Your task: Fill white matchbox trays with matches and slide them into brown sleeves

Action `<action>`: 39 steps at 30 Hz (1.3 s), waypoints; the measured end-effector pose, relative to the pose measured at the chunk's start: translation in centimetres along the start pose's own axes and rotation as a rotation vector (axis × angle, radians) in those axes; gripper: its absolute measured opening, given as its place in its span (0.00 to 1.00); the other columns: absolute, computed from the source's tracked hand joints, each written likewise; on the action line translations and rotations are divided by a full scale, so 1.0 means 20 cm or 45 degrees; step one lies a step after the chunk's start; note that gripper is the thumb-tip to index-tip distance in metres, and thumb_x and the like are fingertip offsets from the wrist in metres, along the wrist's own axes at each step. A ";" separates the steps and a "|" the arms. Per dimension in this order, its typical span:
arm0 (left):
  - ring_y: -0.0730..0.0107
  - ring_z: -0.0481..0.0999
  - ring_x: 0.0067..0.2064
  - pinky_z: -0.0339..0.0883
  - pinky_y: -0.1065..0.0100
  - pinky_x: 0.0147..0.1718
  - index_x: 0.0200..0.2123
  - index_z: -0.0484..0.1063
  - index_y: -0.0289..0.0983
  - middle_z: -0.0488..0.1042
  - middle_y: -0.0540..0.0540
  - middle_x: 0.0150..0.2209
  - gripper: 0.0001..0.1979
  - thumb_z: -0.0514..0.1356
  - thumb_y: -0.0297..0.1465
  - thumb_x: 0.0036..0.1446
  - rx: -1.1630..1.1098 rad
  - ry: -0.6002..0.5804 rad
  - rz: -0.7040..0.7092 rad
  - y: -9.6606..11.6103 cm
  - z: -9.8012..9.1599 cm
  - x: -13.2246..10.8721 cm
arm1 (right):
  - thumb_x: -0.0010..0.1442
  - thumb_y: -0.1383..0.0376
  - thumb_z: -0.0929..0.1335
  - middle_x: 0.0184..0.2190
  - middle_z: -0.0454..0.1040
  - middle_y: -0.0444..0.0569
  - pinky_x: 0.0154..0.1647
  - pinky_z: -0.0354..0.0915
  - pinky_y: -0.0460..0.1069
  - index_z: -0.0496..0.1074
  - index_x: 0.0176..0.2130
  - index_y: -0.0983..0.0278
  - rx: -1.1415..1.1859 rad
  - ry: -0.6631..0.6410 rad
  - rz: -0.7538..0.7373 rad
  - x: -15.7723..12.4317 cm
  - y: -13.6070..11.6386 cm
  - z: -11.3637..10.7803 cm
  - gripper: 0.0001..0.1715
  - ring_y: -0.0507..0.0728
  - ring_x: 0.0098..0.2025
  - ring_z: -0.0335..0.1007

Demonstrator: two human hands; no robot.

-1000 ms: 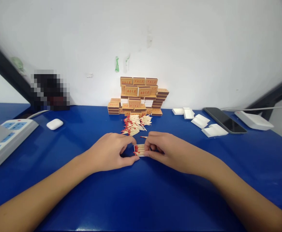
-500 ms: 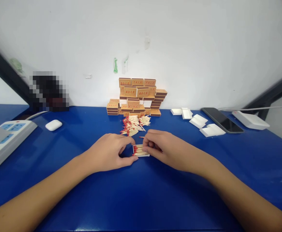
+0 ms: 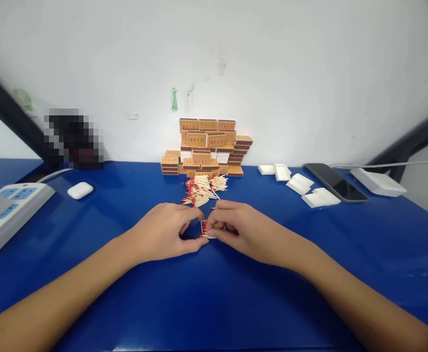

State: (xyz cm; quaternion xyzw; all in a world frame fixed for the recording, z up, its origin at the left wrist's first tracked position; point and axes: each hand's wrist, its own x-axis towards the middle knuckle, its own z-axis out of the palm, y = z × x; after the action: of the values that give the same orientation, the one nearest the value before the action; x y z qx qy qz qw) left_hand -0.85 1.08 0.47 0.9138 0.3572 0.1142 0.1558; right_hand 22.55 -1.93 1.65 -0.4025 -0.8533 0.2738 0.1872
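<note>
A small white matchbox tray (image 3: 213,238) lies on the blue table, with red-headed matches (image 3: 204,228) side by side in it. Its left end sits between the thumb and forefinger of my left hand (image 3: 169,230), which steadies it. Over the tray, my right hand (image 3: 236,225) has its fingers pinched together at the matches, covering most of them. Whatever is between those fingertips is hidden. A loose match (image 3: 213,209) lies just behind my right fingers. Further back is a heap of matches (image 3: 201,190), heads mostly to the left.
Stacked matchboxes (image 3: 206,141) stand against the wall behind the heap. Several white trays (image 3: 320,197) lie at the right, beside a phone (image 3: 334,182) and a white box (image 3: 378,183). To the left are a white earbud case (image 3: 80,190) and a power strip (image 3: 23,208).
My right hand has moved left along the tray, from its right end toward the match heads, and now hides more of the matches. My left hand keeps its place.
</note>
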 end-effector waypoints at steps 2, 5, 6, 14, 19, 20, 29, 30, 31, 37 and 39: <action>0.73 0.67 0.25 0.54 0.69 0.27 0.40 0.76 0.39 0.68 0.56 0.24 0.12 0.66 0.42 0.60 -0.006 0.003 0.005 0.00 0.00 0.00 | 0.71 0.66 0.68 0.39 0.71 0.44 0.35 0.62 0.47 0.76 0.38 0.62 0.005 0.012 0.020 0.00 0.00 0.00 0.08 0.50 0.34 0.67; 0.73 0.67 0.26 0.54 0.69 0.27 0.40 0.77 0.39 0.69 0.55 0.25 0.12 0.65 0.41 0.60 -0.007 0.010 0.024 0.00 0.00 0.00 | 0.71 0.65 0.69 0.38 0.71 0.44 0.35 0.62 0.47 0.76 0.38 0.62 -0.008 0.020 0.041 0.00 0.00 0.00 0.07 0.50 0.34 0.67; 0.73 0.67 0.26 0.54 0.69 0.27 0.40 0.77 0.39 0.69 0.55 0.25 0.12 0.65 0.41 0.60 -0.007 0.009 0.025 0.00 0.00 0.00 | 0.70 0.66 0.69 0.38 0.71 0.44 0.35 0.61 0.47 0.75 0.37 0.62 -0.014 0.015 0.040 0.00 0.00 0.00 0.07 0.50 0.34 0.67; 0.73 0.68 0.26 0.54 0.69 0.27 0.42 0.77 0.40 0.69 0.55 0.24 0.12 0.65 0.41 0.59 -0.021 0.009 0.009 0.00 0.00 0.00 | 0.73 0.63 0.66 0.40 0.72 0.46 0.39 0.62 0.49 0.71 0.37 0.62 -0.034 -0.057 0.063 -0.01 0.02 0.01 0.10 0.53 0.38 0.68; 0.73 0.67 0.25 0.53 0.69 0.26 0.41 0.77 0.40 0.69 0.55 0.24 0.11 0.65 0.41 0.60 0.005 0.021 0.033 0.00 0.01 0.00 | 0.73 0.61 0.67 0.39 0.72 0.44 0.38 0.62 0.48 0.72 0.37 0.62 0.036 -0.067 0.063 -0.01 0.01 0.00 0.12 0.52 0.37 0.68; 0.74 0.67 0.25 0.53 0.69 0.26 0.40 0.77 0.40 0.69 0.55 0.24 0.11 0.65 0.41 0.61 0.007 0.024 0.037 0.00 0.01 0.00 | 0.73 0.61 0.68 0.38 0.72 0.44 0.38 0.62 0.48 0.72 0.37 0.62 0.048 -0.067 0.061 -0.01 0.01 0.01 0.11 0.51 0.36 0.67; 0.74 0.66 0.25 0.53 0.69 0.26 0.38 0.76 0.40 0.68 0.56 0.24 0.12 0.64 0.43 0.62 0.001 0.034 0.046 0.00 0.01 0.00 | 0.71 0.62 0.69 0.37 0.72 0.43 0.36 0.61 0.48 0.72 0.37 0.62 0.070 -0.037 0.042 0.00 0.02 0.03 0.09 0.51 0.35 0.66; 0.74 0.67 0.25 0.53 0.69 0.26 0.38 0.76 0.40 0.69 0.56 0.24 0.12 0.64 0.42 0.62 0.003 0.034 0.049 0.00 0.01 0.00 | 0.71 0.63 0.69 0.38 0.72 0.44 0.37 0.61 0.48 0.72 0.37 0.62 0.062 -0.033 0.038 0.00 0.02 0.03 0.09 0.51 0.36 0.66; 0.74 0.67 0.25 0.54 0.69 0.27 0.38 0.76 0.40 0.69 0.55 0.24 0.11 0.64 0.42 0.61 0.004 0.035 0.053 0.00 0.01 -0.01 | 0.71 0.63 0.69 0.38 0.72 0.44 0.37 0.61 0.48 0.71 0.37 0.62 0.054 -0.031 0.031 0.00 0.02 0.03 0.09 0.51 0.36 0.66; 0.74 0.67 0.25 0.54 0.69 0.27 0.36 0.75 0.39 0.68 0.55 0.24 0.09 0.65 0.38 0.58 -0.029 0.017 0.036 0.00 0.00 0.00 | 0.70 0.67 0.68 0.39 0.71 0.44 0.37 0.59 0.48 0.70 0.37 0.62 0.008 -0.044 -0.007 0.01 -0.01 0.04 0.07 0.51 0.35 0.65; 0.74 0.67 0.25 0.54 0.70 0.27 0.35 0.74 0.39 0.68 0.55 0.24 0.08 0.65 0.37 0.58 -0.033 0.019 0.037 0.00 0.00 0.00 | 0.70 0.69 0.68 0.38 0.71 0.44 0.37 0.59 0.48 0.69 0.37 0.63 -0.022 -0.042 -0.004 0.01 -0.02 0.05 0.07 0.50 0.34 0.64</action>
State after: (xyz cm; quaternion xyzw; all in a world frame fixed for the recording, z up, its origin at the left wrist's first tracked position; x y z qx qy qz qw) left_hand -0.82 1.15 0.53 0.9159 0.3436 0.1280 0.1632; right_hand 21.79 -2.30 1.16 -0.3984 -0.8591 0.2725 0.1700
